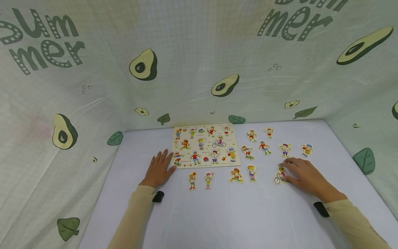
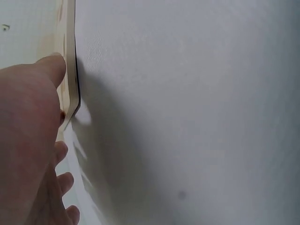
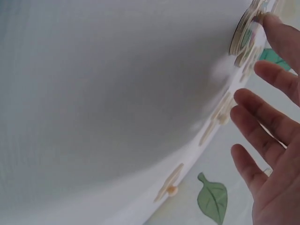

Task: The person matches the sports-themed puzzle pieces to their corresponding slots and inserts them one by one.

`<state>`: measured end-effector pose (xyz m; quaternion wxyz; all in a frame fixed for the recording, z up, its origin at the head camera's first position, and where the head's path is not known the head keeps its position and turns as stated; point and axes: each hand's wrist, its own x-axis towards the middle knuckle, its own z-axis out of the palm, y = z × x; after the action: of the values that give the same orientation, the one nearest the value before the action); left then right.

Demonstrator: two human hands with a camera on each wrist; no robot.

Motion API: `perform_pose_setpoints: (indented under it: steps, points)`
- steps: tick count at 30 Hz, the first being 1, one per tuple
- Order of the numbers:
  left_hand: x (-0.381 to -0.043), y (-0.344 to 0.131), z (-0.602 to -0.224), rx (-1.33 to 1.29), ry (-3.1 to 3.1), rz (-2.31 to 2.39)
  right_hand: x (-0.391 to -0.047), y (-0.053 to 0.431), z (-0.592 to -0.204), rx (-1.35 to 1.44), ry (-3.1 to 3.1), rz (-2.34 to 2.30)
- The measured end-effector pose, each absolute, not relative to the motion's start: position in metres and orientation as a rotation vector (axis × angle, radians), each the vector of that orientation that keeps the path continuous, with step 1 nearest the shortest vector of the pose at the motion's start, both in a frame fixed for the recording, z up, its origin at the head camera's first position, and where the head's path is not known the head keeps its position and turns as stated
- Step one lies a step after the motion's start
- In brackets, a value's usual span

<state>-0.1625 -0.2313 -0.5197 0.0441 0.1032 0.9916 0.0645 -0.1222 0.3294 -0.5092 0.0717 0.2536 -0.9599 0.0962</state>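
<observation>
eleven cut-out figures (image 1: 252, 173) are lying on the white table (image 1: 199, 218), to the right of the board (image 1: 193, 148) and along its near side. the left hand (image 1: 158, 171) is resting at the board's near left corner, fingers spread. the right hand (image 1: 306, 176) is hovering by the bicycle figure (image 1: 281, 174), fingers spread; i cannot tell whether its thumb is touching.

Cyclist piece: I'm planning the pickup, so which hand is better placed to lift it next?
Probably the right hand: its thumb is at the cyclist piece, while the left hand lies far off at the left edge of the puzzle board.
</observation>
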Motion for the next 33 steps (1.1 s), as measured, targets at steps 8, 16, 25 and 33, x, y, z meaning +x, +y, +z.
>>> perform_pose_setpoints:
  steps: [8,16,25,33]
  points:
    - [-0.163,-0.231,-0.521,0.304,3.046,0.208,-0.124,0.324,-0.507,0.88,-2.811,0.255]
    - [-0.162,-0.229,-0.522,0.281,3.046,0.245,-0.123,0.318,-0.509,0.952,-2.723,0.313]
    - [-0.161,-0.23,-0.525,0.267,3.036,0.247,-0.122,0.316,-0.509,0.988,-2.72,0.293]
    - [-0.161,-0.23,-0.525,0.274,3.04,0.235,-0.126,0.31,-0.499,0.981,-2.721,0.292]
